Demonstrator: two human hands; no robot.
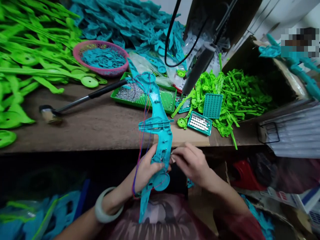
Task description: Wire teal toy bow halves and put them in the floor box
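My left hand (146,170) grips a long curved teal plastic bow shell (158,133) at its lower middle, holding it upright over my lap in front of the table edge. Thin red and blue wires (143,133) trail along the shell and across my left wrist. My right hand (191,161) is pinched with its fingertips pressed against the shell's right side, on something too small to make out. A pale bangle (103,210) sits on my left wrist.
On the wooden table (95,123) lie a hammer (75,101), a green tray (143,96) of small metal parts, a teal box of round cells (199,122), a pink basket (101,57), and heaps of green (30,60) and teal (130,23) plastic parts. A cardboard box (270,70) stands right.
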